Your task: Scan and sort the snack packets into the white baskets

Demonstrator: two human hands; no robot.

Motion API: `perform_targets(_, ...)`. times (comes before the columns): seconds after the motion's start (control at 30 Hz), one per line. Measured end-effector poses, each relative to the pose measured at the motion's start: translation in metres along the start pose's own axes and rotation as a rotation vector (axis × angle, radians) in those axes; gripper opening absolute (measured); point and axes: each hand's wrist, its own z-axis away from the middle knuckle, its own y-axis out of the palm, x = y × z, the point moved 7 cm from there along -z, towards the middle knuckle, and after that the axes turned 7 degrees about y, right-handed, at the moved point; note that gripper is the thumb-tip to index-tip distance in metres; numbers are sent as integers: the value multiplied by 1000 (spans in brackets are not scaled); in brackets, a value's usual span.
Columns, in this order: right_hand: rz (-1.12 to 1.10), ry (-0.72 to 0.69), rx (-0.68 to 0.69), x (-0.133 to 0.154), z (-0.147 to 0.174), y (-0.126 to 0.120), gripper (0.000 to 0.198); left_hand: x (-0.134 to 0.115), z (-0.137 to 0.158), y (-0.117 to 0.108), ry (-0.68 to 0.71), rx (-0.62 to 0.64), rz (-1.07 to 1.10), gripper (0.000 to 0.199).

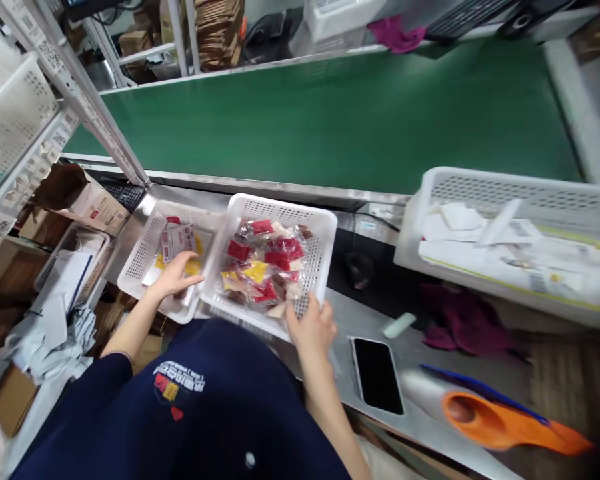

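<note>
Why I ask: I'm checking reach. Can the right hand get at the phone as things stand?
Probably yes: the phone lies uncovered to the right of the right hand, with nothing visible between, though that hand is at a corner of the middle white basket.

Red-and-yellow packets (276,259), white basket (324,245)

Smooth plastic middle basket (324,241), glossy film packets (277,259), smooth metal bench (344,317), matt cloth shirt (230,393).
</note>
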Motion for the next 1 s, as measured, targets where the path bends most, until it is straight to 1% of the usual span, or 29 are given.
perform_targets(0.1, -16, 10, -11, 0, 0, 0, 74, 51, 15, 29, -409, 187, -302, 69)
perform_targets(0.13, -18, 13, -11, -1, 0, 1, 74, 63, 21, 39, -505, 226, -364, 70)
perform_targets(0.17, -19, 11, -11, -1, 0, 1, 73, 70, 26, 48, -564, 238, -399, 66)
perform_targets(0.2, -18, 4, -13, -2, -1, 2, 73, 73, 29, 57, -590, 227, -411, 58)
perform_targets(0.27, -12, -13, -22, -2, -1, 2, 72, 74, 30, 71, -600, 183, -405, 38)
perform_targets(0.33, -3, -21, -32, -4, -2, 3, 72, 74, 28, 75, -602, 137, -377, 28)
perform_targets(0.4, 5, -18, -35, -6, -2, 3, 73, 77, 26, 68, -599, 86, -342, 22)
perform_targets(0.5, 1, -22, -46, -5, -2, 3, 74, 83, 24, 41, -595, 5, -302, 16)
perform_targets(0.53, -3, -24, -49, -5, -2, 3, 74, 82, 24, 29, -592, -45, -288, 15)
perform_targets(0.57, -7, -25, -52, -5, -2, 2, 73, 78, 23, 17, -575, -130, -246, 13)
perform_targets(0.6, -9, -27, -53, -4, -3, 2, 73, 70, 22, 5, -532, -246, -173, 13)
perform_targets(0.63, -8, -29, -53, -4, -3, 2, 72, 58, 20, -5, -456, -370, -73, 14)
perform_targets(0.67, -5, -32, -54, -4, -3, 2, 72, 43, 18, -12, -343, -463, 38, 16)
perform_targets(0.7, 0, -34, -55, -4, -3, 2, 72, 25, 14, -14, -202, -494, 142, 20)
perform_targets(0.73, 6, -32, -56, -4, -3, 1, 72, 5, 9, -12, -47, -445, 216, 27)
perform_targets(0.77, 15, -30, -54, -4, -4, 1, 73, -15, 4, -6, 94, -330, 247, 37)
perform_targets(0.8, 23, -27, -48, -5, -3, 1, 73, -30, 1, 2, 203, -196, 254, 49)
perform_targets(0.83, 31, -23, -40, -5, -3, 1, 73, -39, -1, 10, 263, -82, 259, 61)
perform_targets(0.87, 36, -20, -31, -4, -3, 1, 74, -39, -2, 15, 262, -15, 271, 67)
perform_targets(0.9, 39, -20, -22, -4, -3, 1, 73, -32, -3, 18, 203, 10, 295, 66)
perform_targets(1.0, 28, -28, -23, -1, -1, -1, 72, 9, -1, 23, -102, 15, 363, 41)
